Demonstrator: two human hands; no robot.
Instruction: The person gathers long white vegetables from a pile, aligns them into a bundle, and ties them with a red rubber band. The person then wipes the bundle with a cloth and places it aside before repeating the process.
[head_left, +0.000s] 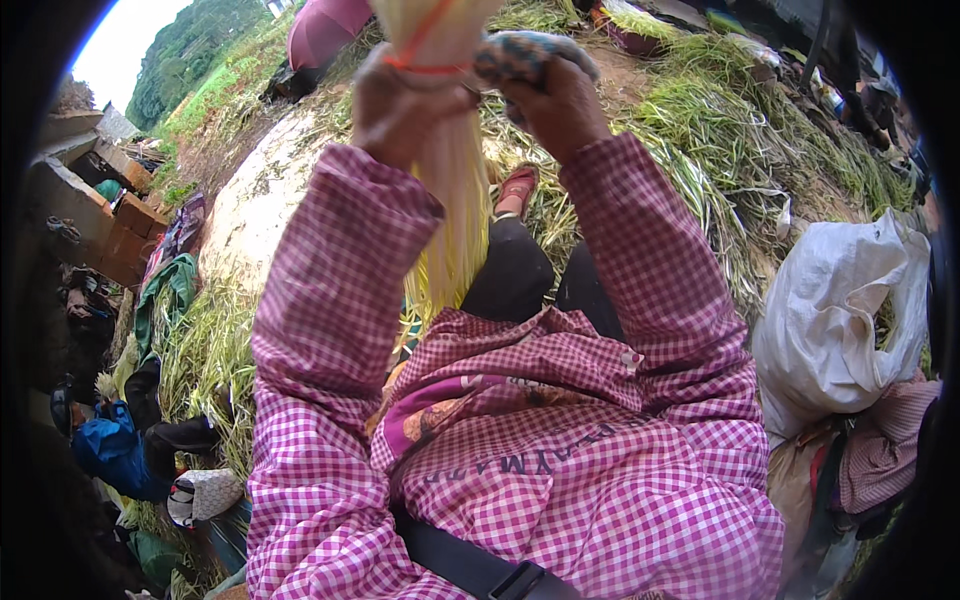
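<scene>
A bundle of long, pale leafy stalks, perhaps blanched chives, hangs upright before me, its yellow leaf ends trailing down towards my lap. Around its upper part runs a red band. My left hand grips the bundle just under that band; motion blurs the fingers. On the other side, my right hand is closed around a spotted, bluish cloth item, close beside the bundle. Whether the right fingertips touch the band cannot be made out. The bundle's top runs out of the picture.
Loose green and dried leaves cover much of the ground. A white woven sack stands at right. At left a person in blue sits near bricks. A maroon umbrella is at the top; another person is far right.
</scene>
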